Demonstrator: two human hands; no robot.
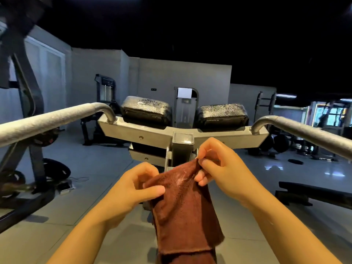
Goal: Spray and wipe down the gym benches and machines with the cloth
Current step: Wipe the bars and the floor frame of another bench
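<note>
A dark red cloth (182, 212) hangs down in front of me, held up by both hands. My left hand (131, 189) pinches its left upper edge between thumb and fingers. My right hand (219, 166) pinches the top corner, a little higher. Just behind the hands stands a grey gym machine (182, 134) with a metal crossbar, two curved handles (47, 121) (304, 130) and two black pads (146, 109) (222, 113) speckled with droplets. No spray bottle is in view.
A dark rack with weight plates (28, 149) stands at the left. A black bench (314, 193) lies low at the right. More racks and weights (282, 141) fill the back right. The grey tiled floor (95, 168) spreads between them.
</note>
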